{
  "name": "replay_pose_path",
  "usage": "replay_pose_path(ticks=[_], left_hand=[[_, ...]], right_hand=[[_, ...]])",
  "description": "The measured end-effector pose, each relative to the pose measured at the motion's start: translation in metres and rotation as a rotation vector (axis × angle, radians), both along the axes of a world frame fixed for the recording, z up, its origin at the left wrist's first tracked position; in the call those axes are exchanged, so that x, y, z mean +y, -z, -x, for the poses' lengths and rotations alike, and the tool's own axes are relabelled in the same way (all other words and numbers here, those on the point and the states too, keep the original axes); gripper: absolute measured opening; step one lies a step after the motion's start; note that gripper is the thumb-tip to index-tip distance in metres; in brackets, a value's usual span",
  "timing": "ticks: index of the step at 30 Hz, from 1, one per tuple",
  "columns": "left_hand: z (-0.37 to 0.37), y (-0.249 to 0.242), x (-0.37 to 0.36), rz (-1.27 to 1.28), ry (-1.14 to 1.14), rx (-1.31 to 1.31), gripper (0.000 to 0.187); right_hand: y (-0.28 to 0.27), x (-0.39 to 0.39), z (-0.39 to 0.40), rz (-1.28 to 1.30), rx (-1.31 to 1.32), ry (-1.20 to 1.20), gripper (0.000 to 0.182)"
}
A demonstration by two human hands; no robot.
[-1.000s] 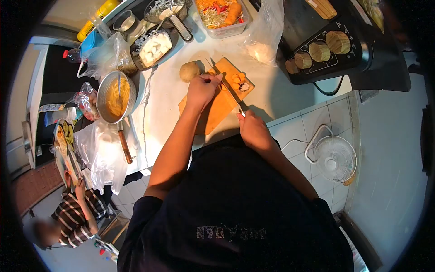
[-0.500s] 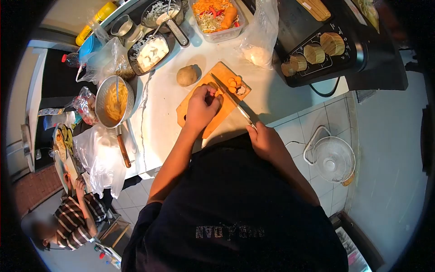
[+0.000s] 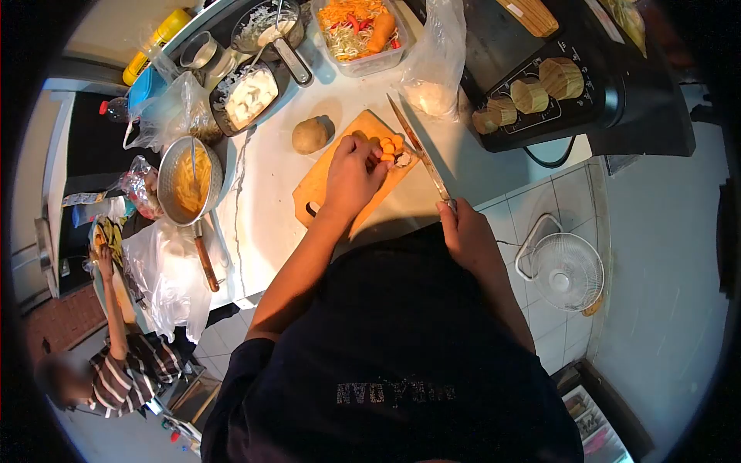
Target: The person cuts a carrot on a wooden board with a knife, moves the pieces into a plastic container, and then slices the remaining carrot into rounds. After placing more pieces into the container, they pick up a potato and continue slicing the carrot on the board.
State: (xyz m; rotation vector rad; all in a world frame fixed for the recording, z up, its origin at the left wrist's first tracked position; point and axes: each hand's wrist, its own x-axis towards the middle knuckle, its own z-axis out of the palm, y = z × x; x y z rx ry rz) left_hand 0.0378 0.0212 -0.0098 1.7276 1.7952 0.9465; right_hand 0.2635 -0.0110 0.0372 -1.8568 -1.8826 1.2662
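My right hand point(image 3: 467, 224) is closed round the handle of a knife point(image 3: 421, 147), whose blade points up and away beside the board's right edge. On the wooden cutting board point(image 3: 316, 181), my left hand point(image 3: 356, 171) reaches over orange slices point(image 3: 392, 144), fingers bent at their left side. Whether those fingers pinch a piece is hard to make out. Just left of the board, a round brown potato point(image 3: 310, 136) rests on the white counter.
A pot of yellow strips point(image 3: 185, 181) and plastic bags point(image 3: 166, 266) lie left. Behind are a pan of white pieces point(image 3: 251, 96) and a vegetable tub point(image 3: 359, 38). A black appliance point(image 3: 540, 100) stands right. Another person point(image 3: 127, 370) works lower left.
The knife has moved right, off the board's middle to beside its edge. My left hand has shifted toward the orange slices. The other person's arm now reaches farther up.
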Motion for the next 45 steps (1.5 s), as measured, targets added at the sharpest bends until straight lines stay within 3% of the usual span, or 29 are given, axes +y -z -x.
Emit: replay_pose_path(ticks=[4,7,9,17,21,32,38,45], left_hand=[[0.002,-0.002,-0.002,-0.065,0.025,0.008,0.022],[0.009,-0.007,-0.009,-0.001,0.014,-0.154,0.022],[0.018,-0.017,-0.019,0.294,-0.139,-0.327,0.02],[0.05,-0.012,-0.053,0.329,-0.321,-0.395,0.02],[0.049,-0.009,-0.056,0.332,-0.324,-0.383,0.02],[0.02,-0.03,-0.03,0.301,-0.205,-0.055,0.021],[0.02,-0.011,-0.022,0.279,-0.213,0.054,0.028],[0.022,-0.004,-0.028,0.183,-0.178,-0.047,0.025]], right_hand=[[0.0,0.0,0.0,0.006,0.02,0.011,0.037],[0.002,0.002,0.002,0.045,-0.044,-0.062,0.038],[0.004,0.002,0.005,0.033,-0.028,-0.158,0.039],[0.004,-0.005,0.018,0.174,0.014,-0.243,0.041],[0.002,-0.007,0.018,0.202,-0.021,-0.265,0.042],[0.014,-0.011,0.014,0.168,-0.074,-0.178,0.045],[0.009,-0.009,0.016,0.169,-0.073,-0.169,0.045],[0.014,-0.008,0.018,0.172,-0.073,-0.177,0.044]])
